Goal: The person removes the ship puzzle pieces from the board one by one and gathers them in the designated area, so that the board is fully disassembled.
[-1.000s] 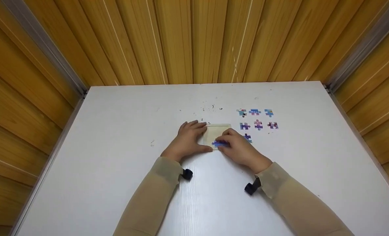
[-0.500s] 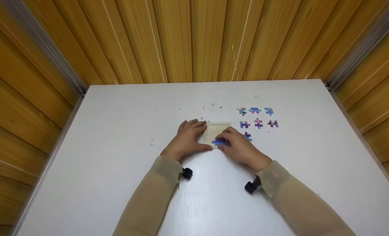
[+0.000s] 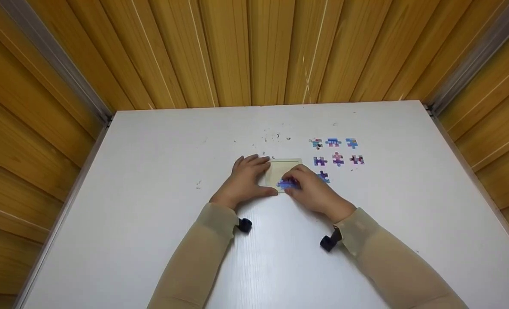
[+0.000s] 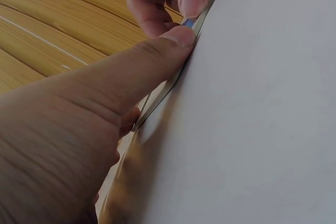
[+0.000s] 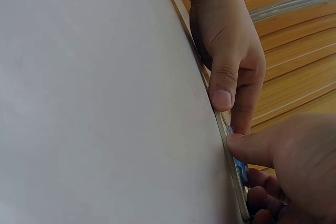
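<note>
A shallow pale puzzle tray (image 3: 276, 171) lies on the white table between both hands. My left hand (image 3: 248, 182) spans its left side, fingers at the far edge and thumb on the near edge. Inside the tray's near right part my right hand (image 3: 310, 189) pinches a blue-purple jigsaw piece (image 3: 285, 184), partly covered by the fingers. In the right wrist view the right thumb (image 5: 252, 148) sits at the tray's edge, with blue (image 5: 240, 169) showing behind it. The left thumb (image 4: 163, 56) presses the tray's edge in the left wrist view.
Several loose jigsaw pieces (image 3: 337, 159) lie in rows right of the tray; one piece (image 3: 323, 177) is close beside the right hand. Small dark specks (image 3: 277, 136) dot the white table (image 3: 160, 163) beyond the tray. Wood-look panels (image 3: 254, 51) rise behind and at the sides.
The whole head view has shifted up slightly. Both hands keep their places at the tray, and the pinched jigsaw piece has turned a little.
</note>
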{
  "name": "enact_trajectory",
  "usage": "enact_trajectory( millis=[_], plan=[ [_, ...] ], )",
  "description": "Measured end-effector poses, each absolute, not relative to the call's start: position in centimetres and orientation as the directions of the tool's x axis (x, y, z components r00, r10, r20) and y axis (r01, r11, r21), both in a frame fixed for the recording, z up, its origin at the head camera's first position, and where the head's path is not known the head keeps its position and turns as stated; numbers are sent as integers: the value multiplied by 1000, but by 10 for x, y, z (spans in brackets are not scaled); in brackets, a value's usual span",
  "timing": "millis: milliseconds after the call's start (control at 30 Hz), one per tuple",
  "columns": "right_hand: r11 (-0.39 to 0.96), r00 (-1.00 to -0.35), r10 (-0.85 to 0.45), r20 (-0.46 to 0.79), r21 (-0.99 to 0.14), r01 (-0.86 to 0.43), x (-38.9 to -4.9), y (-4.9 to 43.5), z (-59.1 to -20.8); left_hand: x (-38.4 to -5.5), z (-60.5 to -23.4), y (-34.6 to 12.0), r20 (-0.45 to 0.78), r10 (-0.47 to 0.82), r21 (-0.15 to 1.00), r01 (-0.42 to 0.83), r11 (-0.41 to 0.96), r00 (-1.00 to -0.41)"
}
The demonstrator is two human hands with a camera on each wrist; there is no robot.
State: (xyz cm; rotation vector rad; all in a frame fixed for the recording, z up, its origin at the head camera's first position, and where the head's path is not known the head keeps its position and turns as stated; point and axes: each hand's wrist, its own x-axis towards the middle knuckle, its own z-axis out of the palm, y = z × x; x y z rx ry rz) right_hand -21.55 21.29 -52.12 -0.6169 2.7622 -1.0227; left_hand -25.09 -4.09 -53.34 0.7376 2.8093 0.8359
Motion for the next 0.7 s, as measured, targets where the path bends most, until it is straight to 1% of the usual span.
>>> enact_trajectory(
  millis=[200,700],
  plan=[
    [690,-903,-428,39,-632,-354,-216,214,-521,-253,-533,-40,22,486,554,415,722,-874],
    [700,-903,-429,17,-625,-345,-215,213,-520,-251,-534,-40,13,474,559,400,727,-880]
  ],
)
